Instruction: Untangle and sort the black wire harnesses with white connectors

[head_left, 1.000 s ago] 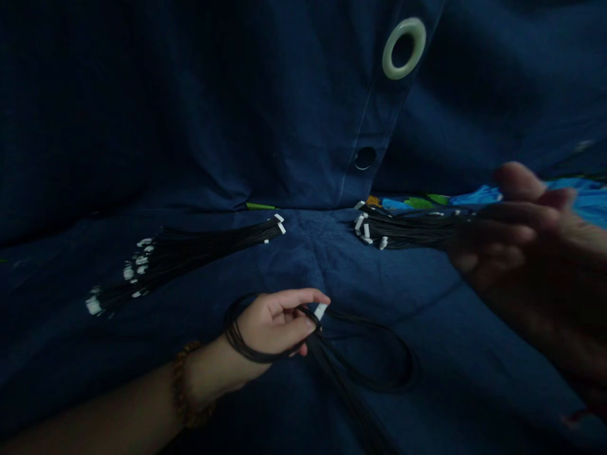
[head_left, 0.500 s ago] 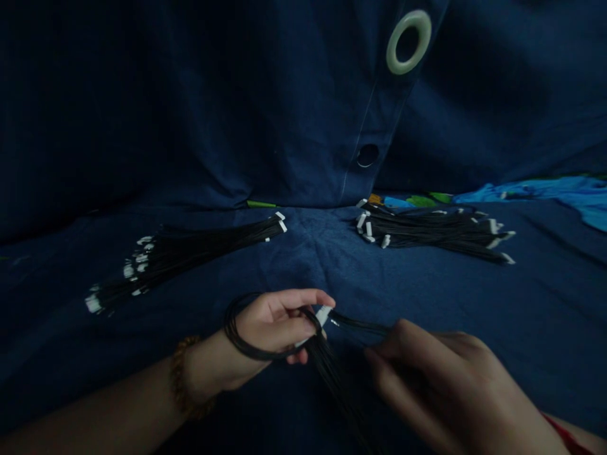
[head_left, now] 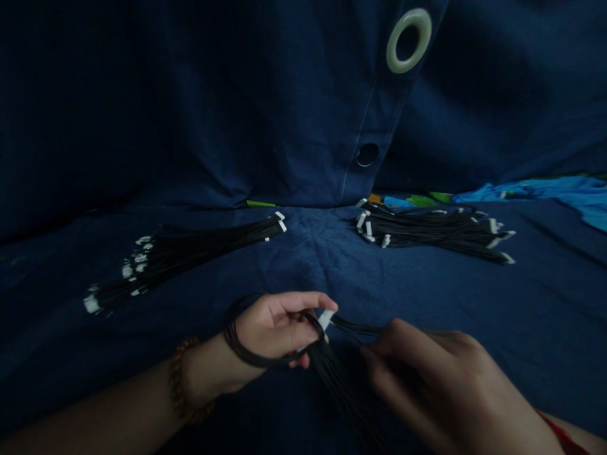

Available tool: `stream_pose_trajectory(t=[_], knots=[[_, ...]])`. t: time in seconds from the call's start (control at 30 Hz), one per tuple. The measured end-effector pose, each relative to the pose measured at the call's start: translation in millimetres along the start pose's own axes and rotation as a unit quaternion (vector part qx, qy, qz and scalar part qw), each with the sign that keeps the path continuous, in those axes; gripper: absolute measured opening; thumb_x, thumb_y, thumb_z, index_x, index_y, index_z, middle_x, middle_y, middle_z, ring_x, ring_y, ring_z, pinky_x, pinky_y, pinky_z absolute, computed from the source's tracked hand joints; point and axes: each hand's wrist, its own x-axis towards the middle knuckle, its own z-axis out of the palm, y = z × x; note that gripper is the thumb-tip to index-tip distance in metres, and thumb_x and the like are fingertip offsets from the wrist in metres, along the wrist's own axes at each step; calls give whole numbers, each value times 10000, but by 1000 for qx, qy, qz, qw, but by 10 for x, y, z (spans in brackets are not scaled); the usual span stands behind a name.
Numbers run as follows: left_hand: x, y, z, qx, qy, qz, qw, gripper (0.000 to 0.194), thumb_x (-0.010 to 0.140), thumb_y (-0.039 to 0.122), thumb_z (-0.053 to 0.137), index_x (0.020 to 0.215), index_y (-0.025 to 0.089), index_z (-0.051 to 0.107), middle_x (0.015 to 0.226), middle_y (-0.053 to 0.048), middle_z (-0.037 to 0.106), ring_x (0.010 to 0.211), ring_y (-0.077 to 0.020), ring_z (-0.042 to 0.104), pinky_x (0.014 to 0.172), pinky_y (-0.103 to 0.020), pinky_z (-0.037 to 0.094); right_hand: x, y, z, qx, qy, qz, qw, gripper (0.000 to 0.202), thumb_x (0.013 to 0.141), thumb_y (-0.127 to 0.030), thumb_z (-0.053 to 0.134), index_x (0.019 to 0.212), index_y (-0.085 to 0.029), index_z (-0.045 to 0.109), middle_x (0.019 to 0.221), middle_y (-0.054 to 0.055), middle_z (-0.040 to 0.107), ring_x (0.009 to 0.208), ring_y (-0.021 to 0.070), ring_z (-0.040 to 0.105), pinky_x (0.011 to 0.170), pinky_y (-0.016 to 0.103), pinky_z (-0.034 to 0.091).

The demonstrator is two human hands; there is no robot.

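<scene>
My left hand [head_left: 277, 328] is closed on a bundle of thin black cables, pinching a white connector [head_left: 325, 318] between thumb and index finger. The cables [head_left: 244, 354] loop around the back of that hand, and a thick bunch of strands [head_left: 339, 392] hangs down below the fingers. From the connector, several strands run right to my right hand [head_left: 427, 373], whose thumb and fingers are closed around them. Its fingertips are partly in shadow, so the exact hold is hard to see.
Behind my hands on the dark blue cloth [head_left: 313, 265] lie two bundles of black cables with white connectors: a left bundle [head_left: 203, 246] and a right bundle [head_left: 427, 230]. A blue curtain [head_left: 284, 114] with metal rings hangs behind. Light blue fabric [head_left: 550, 189] lies at the right.
My right hand has shifted slightly left, closer to the connector. My left hand keeps its hold on the cables, almost unmoved. The two bundles stay in place.
</scene>
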Motion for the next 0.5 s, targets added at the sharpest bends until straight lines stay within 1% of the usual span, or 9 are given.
stream_pose_trajectory(t=[0.23, 0.33, 0.5], knots=[[18, -17, 10, 23, -4, 18, 1000, 284, 710, 145, 558, 982, 198, 619, 679, 25, 577, 416, -18, 488, 400, -122, 376, 24, -7, 22, -7, 0, -22, 1000, 133, 829, -129, 400, 742, -178, 486, 521, -40, 506, 415, 87, 483, 407, 228, 298], [19, -16, 25, 31, -1, 15, 999, 298, 690, 150, 569, 982, 179, 620, 663, 28, 557, 409, -22, 471, 396, -136, 376, 21, -5, 61, -5, -8, -7, 1000, 145, 846, -132, 392, 764, -178, 502, 555, -28, 524, 447, 99, 499, 425, 233, 308], [33, -12, 35, 49, 4, 2, 999, 322, 675, 176, 578, 995, 169, 615, 627, 33, 540, 409, -32, 474, 398, -146, 362, 17, 4, 119, 4, 1, -19, 1000, 173, 864, -125, 367, 792, -182, 513, 567, -28, 531, 462, 104, 509, 441, 232, 324]])
